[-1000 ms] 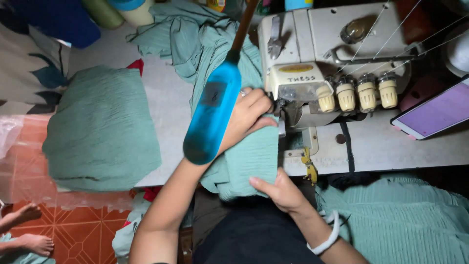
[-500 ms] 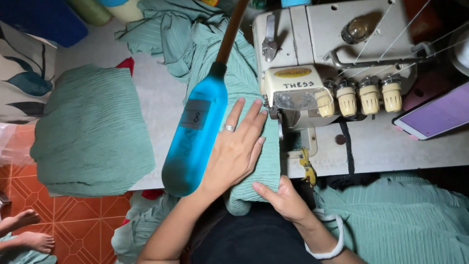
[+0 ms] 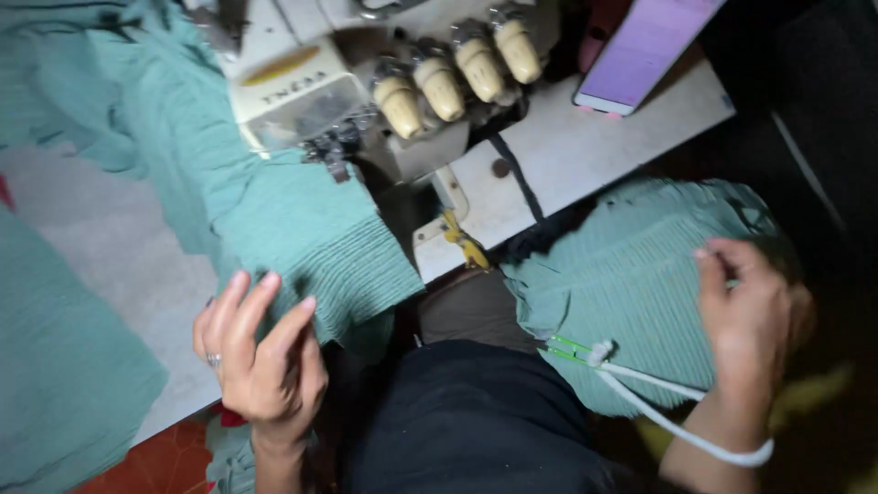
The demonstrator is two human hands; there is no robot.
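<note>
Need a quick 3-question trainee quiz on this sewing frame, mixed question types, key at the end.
1. True or false: the left hand rests on the green fabric lying under the sewing machine.
2. Which hand is on the folded green pile at the lower right? A) left B) right C) neither
3. Fill in: a white cord loops around the right ____.

Key:
1. True; its fingers lie on the ribbed edge.
2. B; the right hand touches the top of the pile.
3. Wrist; small green snips hang from the cord.
</note>
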